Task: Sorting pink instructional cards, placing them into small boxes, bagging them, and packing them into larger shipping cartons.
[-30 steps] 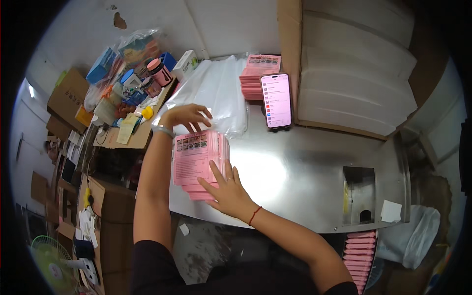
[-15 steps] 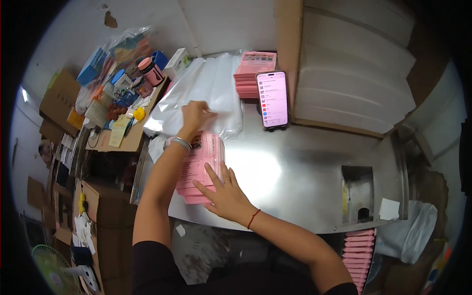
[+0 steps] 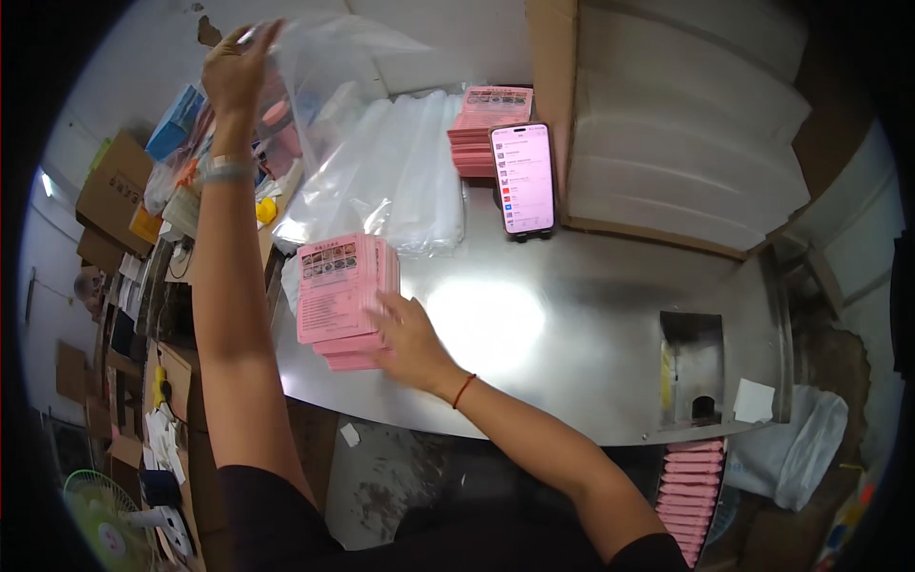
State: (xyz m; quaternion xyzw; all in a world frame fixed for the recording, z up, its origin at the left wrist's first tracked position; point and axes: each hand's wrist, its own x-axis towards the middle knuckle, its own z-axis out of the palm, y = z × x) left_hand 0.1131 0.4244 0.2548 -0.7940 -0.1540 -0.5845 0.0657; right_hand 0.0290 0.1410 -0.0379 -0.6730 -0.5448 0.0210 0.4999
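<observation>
High at the upper left, my left hand (image 3: pixel 236 71) is closed on the edge of a clear plastic bag (image 3: pixel 329 52). The bag hangs lifted above a flat pile of clear plastic bags (image 3: pixel 396 176). My right hand (image 3: pixel 412 345) lies with its fingers apart against the right side of a stack of pink printed packets (image 3: pixel 329 296), slightly blurred. The stack rests on the metal table's left part, and its lower packets stick out toward me.
Behind stands a second pink stack (image 3: pixel 486 112), with a phone (image 3: pixel 524 181) propped before it. A large carton with white sheets (image 3: pixel 686 124) fills the back right. The metal table (image 3: pixel 591 334) has a recess (image 3: pixel 693 367) at right. More pink packets (image 3: pixel 688 496) stand below. Jars and boxes crowd the left.
My left hand has risen up and left from the pile, pulling a clear plastic bag with it. My right hand has shifted slightly up and left, along with the pink stack.
</observation>
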